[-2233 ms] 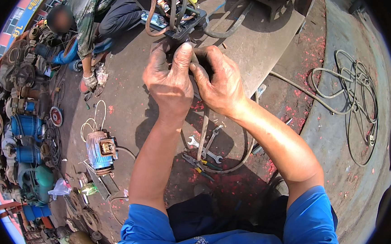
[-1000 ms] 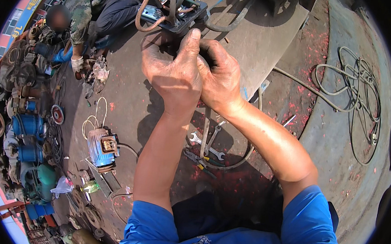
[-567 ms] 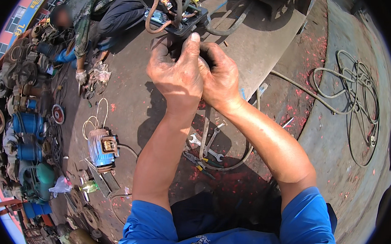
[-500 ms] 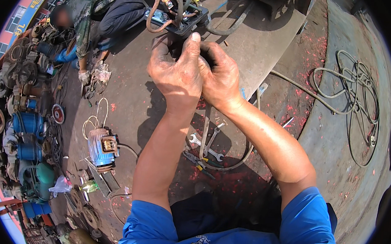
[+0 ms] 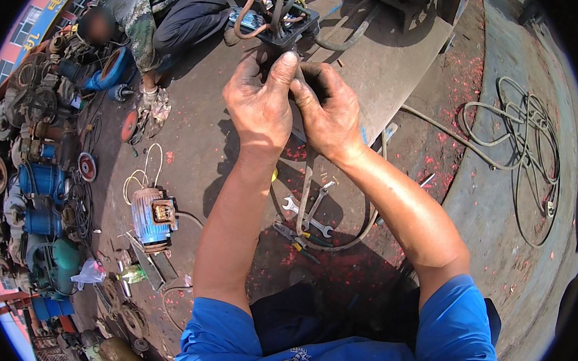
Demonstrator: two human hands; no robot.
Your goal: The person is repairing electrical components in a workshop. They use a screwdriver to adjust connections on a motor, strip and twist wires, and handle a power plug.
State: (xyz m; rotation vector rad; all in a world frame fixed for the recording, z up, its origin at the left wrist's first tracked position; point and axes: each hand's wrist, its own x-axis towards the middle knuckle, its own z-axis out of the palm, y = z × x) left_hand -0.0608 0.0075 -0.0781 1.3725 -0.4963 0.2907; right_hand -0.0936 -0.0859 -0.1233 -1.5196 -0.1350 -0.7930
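Observation:
My left hand (image 5: 260,108) and my right hand (image 5: 330,113) are raised side by side, both closed, thumbs facing each other. A grey cable (image 5: 307,175) hangs from below them and loops across the ground; a short stretch of it shows between my thumbs. Its end is hidden by my fingers. Just beyond my fingertips is an open black terminal box (image 5: 282,38) with thick brown and grey leads curving out of it. Nearer me, on the ground, lie open-ended wrenches (image 5: 310,212) and pliers with yellow and green handles (image 5: 296,243).
A small blue motor (image 5: 149,214) with its terminal cover off stands left of my forearm. Another person (image 5: 155,30) crouches at the far left, one hand by a rag (image 5: 157,107). Motors and parts (image 5: 41,183) crowd the left edge. Coiled cable (image 5: 527,130) lies at right.
My hands have drawn slightly apart at the thumbs, and my right thumb has bent inward. The terminal box appears slightly farther right. A red disc now shows beside the other person's rag.

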